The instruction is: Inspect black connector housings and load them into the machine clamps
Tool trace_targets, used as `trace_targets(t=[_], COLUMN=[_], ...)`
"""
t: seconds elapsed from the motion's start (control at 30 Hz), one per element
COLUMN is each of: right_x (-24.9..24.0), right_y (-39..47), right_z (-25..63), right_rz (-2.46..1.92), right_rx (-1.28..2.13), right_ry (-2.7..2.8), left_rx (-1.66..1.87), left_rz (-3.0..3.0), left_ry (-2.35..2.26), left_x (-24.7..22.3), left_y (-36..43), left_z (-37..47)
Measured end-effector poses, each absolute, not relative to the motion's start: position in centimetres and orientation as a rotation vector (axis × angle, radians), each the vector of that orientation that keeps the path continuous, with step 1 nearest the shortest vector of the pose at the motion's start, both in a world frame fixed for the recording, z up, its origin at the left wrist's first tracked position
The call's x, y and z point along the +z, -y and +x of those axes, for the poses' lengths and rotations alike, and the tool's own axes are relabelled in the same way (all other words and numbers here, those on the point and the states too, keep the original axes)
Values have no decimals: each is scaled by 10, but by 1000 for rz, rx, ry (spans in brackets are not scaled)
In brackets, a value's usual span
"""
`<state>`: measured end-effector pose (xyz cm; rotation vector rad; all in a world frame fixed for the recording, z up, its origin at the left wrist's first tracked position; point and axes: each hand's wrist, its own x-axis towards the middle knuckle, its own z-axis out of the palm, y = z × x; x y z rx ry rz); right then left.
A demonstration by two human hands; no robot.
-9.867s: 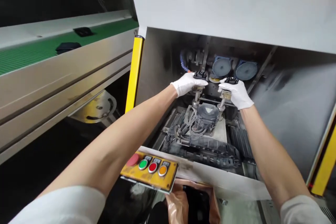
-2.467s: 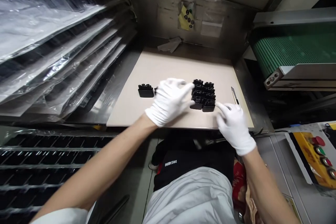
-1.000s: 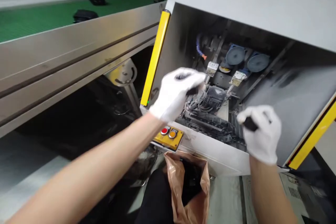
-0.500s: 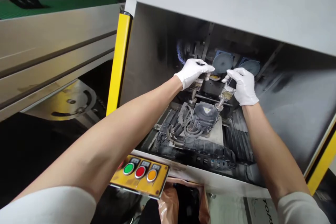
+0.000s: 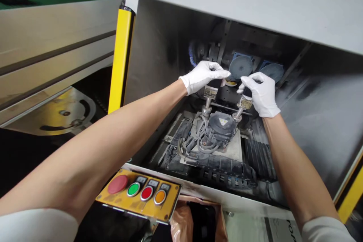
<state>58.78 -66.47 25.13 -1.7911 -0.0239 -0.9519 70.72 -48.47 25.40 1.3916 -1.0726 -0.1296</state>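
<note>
Both hands wear white gloves and reach into an open metal cabinet. My left hand (image 5: 206, 76) is closed in a pinch, thumb and forefinger together, above and beside the left metal block (image 5: 210, 92) on its post. My right hand (image 5: 262, 92) is also pinched, its fingertips just over the right metal block (image 5: 245, 103), which has a rough, yellowish top. Whatever either hand has between its fingers is hidden or too small to name. Below the hands sits a dusty dark round unit (image 5: 222, 121) with a warning sticker and cables.
Two grey-blue discs (image 5: 240, 67) stand behind the hands. A yellow control panel (image 5: 136, 204) with several buttons juts out at the front left. Yellow posts (image 5: 121, 56) flank the opening. A black ribbed cover (image 5: 259, 155) lies inside right. An orange-brown plastic bag (image 5: 181, 221) hangs below.
My left hand has moved slightly left, uncovering more of the left block. My right hand stays by its block. The view has shifted a little, and the panel's large red button now shows.
</note>
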Motion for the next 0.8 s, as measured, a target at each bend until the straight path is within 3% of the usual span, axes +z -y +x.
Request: trace_targets(t=[0.2,0.8], right_x=[253,246], right_y=[664,664], right_z=[587,590], right_rz=[-1816,-1853], right_rx=[-958,-1052], right_ry=[59,142], left_rx=[-361,-231], left_rz=[1129,1059], left_ry=[918,769], left_x=[243,234], left_y=[488,499], left_z=[697,686])
